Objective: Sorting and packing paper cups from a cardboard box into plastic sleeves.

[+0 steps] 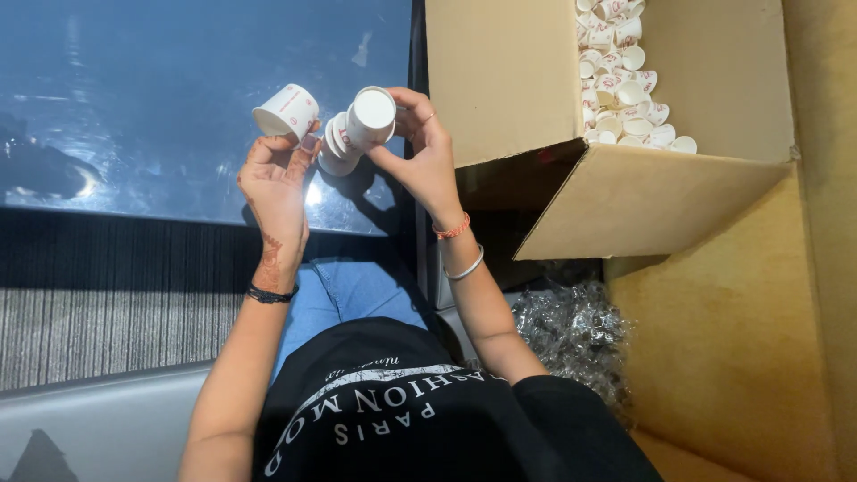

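In front of me is a glossy dark blue table (134,98), its surface throwing back pale reflections of light. Its near edge runs just beyond my knees. To my right sits a big open cardboard box (643,192), one flap hanging toward me, with a heap of small white paper cups (620,85) lying loose on its bottom. Beside my right hip, a crumpled mass of clear plastic wrap (571,330) lies on the tan surface (741,357) there.
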